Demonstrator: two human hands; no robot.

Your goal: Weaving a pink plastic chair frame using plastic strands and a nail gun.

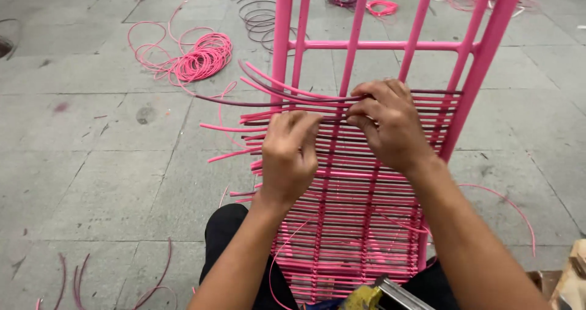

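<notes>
The right hand (390,124) pinches a dark maroon cord (268,102) between thumb and fingertips at the top edge of the woven panel (354,212), fingers curled tight on the strand. Just beside it, the left hand (290,154) presses its bent fingers into the uppermost rows of weaving; whether it actually grips a strand cannot be told, since the fingertips are hidden among the cords.

From the pinch, the maroon cord runs away to the left, past the pink metal frame (282,35), and ends free in the air alongside several loose pink cord ends (223,128) that stick out past the frame's left upright. Below the hands the weave is dense, pink and maroon rows crossing the vertical bars. Above the hands the bars stand bare up to a crossbar (378,45), leaving open gaps between them.

Well beyond the left side lies a coil of pink cord (201,56) on the grey paved floor (91,163). A yellow tool (366,298) sits near the bottom edge of the panel, close to the person's lap.
</notes>
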